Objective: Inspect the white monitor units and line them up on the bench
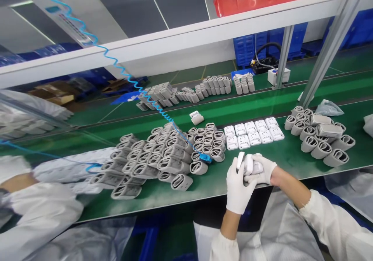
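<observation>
Over the front edge of the green bench, both of my white-gloved hands meet around white plastic device housings [250, 165]. My left hand [239, 187] has its thumb and fingers closed round one, its rounded white edge raised between them. From the other side, my right hand [264, 169] grips the white housings, its fingers partly hidden behind them. How many pieces are held, I cannot make out. Just beyond my hands, white square device units [250, 132] lie in two rows. To their left stand rolled grey cuffs [171, 152], piled up closely.
More rolled grey cuffs [319, 136] sit at the right, beside a clear plastic bag [329, 107]. A coiled blue hose [131, 78] hangs down to a blue connector [205, 158]. At far left is a co-worker's sleeve [40, 210]. A metal post [329, 47] rises at right.
</observation>
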The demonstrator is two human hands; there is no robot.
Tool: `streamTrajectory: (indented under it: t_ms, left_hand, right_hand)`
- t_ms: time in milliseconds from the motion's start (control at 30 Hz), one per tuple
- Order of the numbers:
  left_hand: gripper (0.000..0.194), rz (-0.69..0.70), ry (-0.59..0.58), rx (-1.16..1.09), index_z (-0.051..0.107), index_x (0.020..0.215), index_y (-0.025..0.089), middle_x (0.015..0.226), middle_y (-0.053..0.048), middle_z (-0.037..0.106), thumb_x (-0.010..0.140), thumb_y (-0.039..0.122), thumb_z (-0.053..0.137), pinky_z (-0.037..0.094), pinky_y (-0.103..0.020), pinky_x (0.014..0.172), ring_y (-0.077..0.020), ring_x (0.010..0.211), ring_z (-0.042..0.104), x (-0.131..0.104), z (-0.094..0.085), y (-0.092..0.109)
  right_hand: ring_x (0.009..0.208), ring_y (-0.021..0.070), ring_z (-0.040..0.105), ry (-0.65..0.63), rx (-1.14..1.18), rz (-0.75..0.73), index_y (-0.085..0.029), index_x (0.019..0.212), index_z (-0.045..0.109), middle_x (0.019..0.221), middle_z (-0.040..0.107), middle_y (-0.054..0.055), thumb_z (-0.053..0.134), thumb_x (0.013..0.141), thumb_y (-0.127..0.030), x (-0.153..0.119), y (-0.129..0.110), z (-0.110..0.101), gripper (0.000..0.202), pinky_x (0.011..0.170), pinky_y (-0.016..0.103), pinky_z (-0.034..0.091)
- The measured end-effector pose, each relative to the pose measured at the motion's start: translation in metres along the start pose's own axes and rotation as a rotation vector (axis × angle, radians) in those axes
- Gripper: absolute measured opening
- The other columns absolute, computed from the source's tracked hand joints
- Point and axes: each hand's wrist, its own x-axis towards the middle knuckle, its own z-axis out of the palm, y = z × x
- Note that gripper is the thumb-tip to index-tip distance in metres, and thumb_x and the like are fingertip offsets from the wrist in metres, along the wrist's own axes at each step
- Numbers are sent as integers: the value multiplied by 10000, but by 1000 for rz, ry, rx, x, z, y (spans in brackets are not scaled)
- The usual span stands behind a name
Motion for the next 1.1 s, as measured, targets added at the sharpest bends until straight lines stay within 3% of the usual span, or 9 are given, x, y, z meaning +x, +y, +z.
streamTrajectory:
  t_ms: [167, 267, 367, 567, 767, 833, 933, 1000, 1100]
  left_hand:
    - [788, 120, -104, 55, 535, 1655, 307, 1810, -108, 393, 913, 169, 761, 502, -550, 1262, -359, 1587, 497, -2, -4, 5]
    - [769, 201, -187, 119, 585, 1616, 323, 1812, -109, 391, 891, 176, 791, 553, -572, 1200, -382, 1569, 511, -1, -4, 7]
    - [702, 232, -219, 178, 610, 1596, 302, 1750, -131, 489, 921, 233, 789, 581, -583, 1155, -393, 1554, 524, 1, 0, 8]
    - [666, 185, -229, 205, 575, 1622, 238, 1756, -146, 482, 975, 259, 730, 560, -581, 1177, -387, 1581, 497, 2, 4, 12]
    - [722, 159, -212, 264, 569, 1637, 283, 1782, -113, 450, 943, 274, 769, 317, -754, 1327, -457, 1674, 335, 4, 4, 15]
    - [748, 134, -212, 273, 519, 1675, 256, 1799, -132, 416, 961, 267, 743, 313, -752, 1331, -443, 1668, 358, 5, 5, 15]
    - [733, 107, -189, 295, 519, 1677, 212, 1818, -165, 365, 975, 265, 725, 329, -724, 1335, -448, 1673, 351, 7, 7, 13]
    - [718, 87, -176, 309, 539, 1665, 199, 1825, -177, 345, 977, 271, 729, 340, -705, 1335, -461, 1678, 337, 7, 6, 12]
    - [698, 53, -171, 333, 539, 1670, 222, 1839, -167, 315, 998, 287, 713, 348, -716, 1325, -473, 1681, 325, 3, 2, 9]
  right_hand:
    - [818, 291, 844, 188, -93, 39, -82, 1171, 713, 949, 817, 204, 678, 1088, -507, -10, -17, -21, 434, 758, 388, 714]
    - [780, 305, 847, 313, -174, -32, -80, 1257, 695, 1003, 825, 243, 776, 1039, -485, -13, -25, -31, 466, 670, 361, 716]
    - [737, 330, 843, 408, -208, -87, -100, 1313, 677, 994, 824, 251, 891, 947, -499, -19, -34, -40, 582, 597, 372, 716]
    - [647, 306, 821, 593, -351, -158, -102, 1164, 699, 920, 815, 224, 881, 946, -488, -28, -44, -60, 479, 489, 322, 675]
    - [375, 209, 648, 694, -526, -215, -158, 1187, 700, 625, 697, 35, 941, 875, -451, -4, -29, -55, 491, 307, 230, 431]
    - [364, 180, 610, 725, -597, -267, -196, 1382, 657, 614, 672, -12, 882, 922, -449, 3, -22, -45, 571, 342, 237, 439]
    - [504, 185, 661, 738, -764, -389, -253, 1665, 456, 714, 707, -14, 768, 987, -396, 10, -13, -31, 760, 508, 274, 545]
    - [702, 224, 723, 724, -956, -521, -250, 1692, 449, 871, 747, 36, 730, 987, -354, 14, -9, -28, 766, 693, 326, 610]
    - [1042, 332, 733, 726, -1278, -757, -189, 1567, 616, 1134, 750, 139, 703, 955, -286, 16, 2, -38, 626, 968, 468, 615]
